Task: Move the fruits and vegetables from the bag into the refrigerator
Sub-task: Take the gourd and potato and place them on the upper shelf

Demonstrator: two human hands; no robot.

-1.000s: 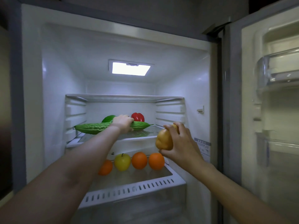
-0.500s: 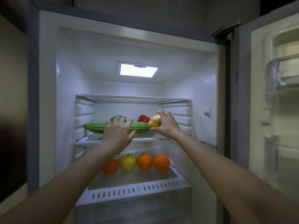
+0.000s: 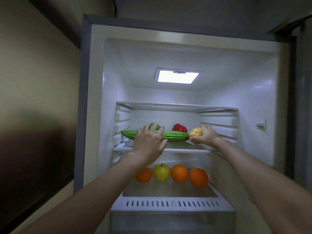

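Bitter gourd (image 3: pixel 175 136) lengthwise L-R on shelf (image 3: pixel 185 150), tip rightward.

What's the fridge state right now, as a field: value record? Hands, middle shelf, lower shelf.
left hand: open, fingers spread over the bitter gourd
right hand: holds yellow pepper at the gourd's right end
middle shelf: bitter gourd lying lengthwise; green pepper and red pepper behind it
lower shelf: three oranges and a yellow apple in a row
top shelf: nothing visible on it
fridge light: on
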